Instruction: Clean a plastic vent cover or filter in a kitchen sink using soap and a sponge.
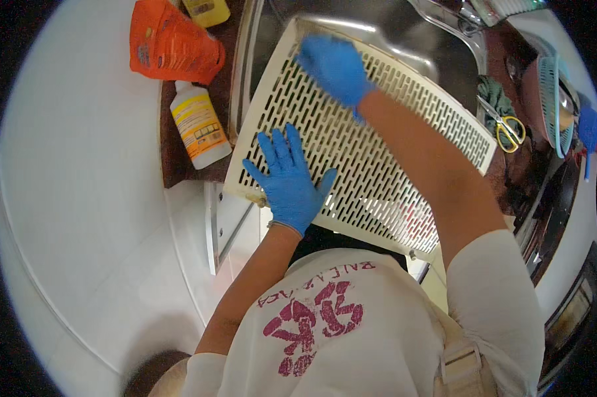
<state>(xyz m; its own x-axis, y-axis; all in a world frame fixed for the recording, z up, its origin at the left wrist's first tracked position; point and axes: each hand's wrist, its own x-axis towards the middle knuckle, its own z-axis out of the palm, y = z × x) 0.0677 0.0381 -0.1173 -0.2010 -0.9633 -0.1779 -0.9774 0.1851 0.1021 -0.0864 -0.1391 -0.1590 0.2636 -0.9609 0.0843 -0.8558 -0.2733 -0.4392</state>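
A cream-coloured slotted panel [358,144] lies tilted over the front of a stainless steel sink [402,30]. Its rows of narrow slots show dark over the sink and paler near my body. My left hand [291,183], in a blue disposable glove, rests flat on the panel's near left corner with the fingers spread. Towards the far left corner, my right hand [333,67], gloved in blue too, is curled against the slotted face. It is blurred, and whether something sits under its fingers is hidden.
Left of the sink are a white bottle with a yellow-orange label [199,126], an orange pouch [172,44] and a yellow container [207,10]. Yellow-handled scissors [509,133], a dark green cloth [494,94] and a light-blue basket [551,104] lie to the right. A white tiled wall [80,173] borders the left.
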